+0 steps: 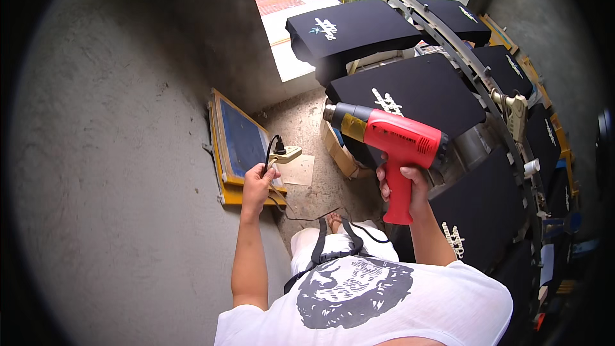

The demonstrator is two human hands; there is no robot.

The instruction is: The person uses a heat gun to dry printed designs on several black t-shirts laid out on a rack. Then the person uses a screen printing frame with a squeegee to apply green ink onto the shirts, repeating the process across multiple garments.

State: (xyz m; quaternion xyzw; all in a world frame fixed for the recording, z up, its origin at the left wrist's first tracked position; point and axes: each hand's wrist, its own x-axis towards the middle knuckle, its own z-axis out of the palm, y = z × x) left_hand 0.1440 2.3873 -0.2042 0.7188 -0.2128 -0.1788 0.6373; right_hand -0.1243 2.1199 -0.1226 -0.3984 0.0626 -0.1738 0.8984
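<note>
My right hand [418, 187] is wrapped round the handle of a red heat gun [402, 136]. The gun's dark nozzle points left, and a yellow label sits near it. My left hand [257, 186] is closed on the cord end of a cream extension socket [292, 154], with a black plug [279, 146] standing in it. A dark cord [301, 218] droops from there toward my legs. Just beyond the heat gun lies a black shirt [432, 86] stretched on a board, with pale lettering. Another black shirt [365, 29] with similar print is farther back.
More printed black shirts [477, 198] lie on boards along a curved metal rail [471, 57] to the right. A second, cream heat gun [515, 115] hangs at that rail. Wooden screen frames [225, 144] lean on the grey wall [128, 173]. Cardboard [298, 170] lies on the floor.
</note>
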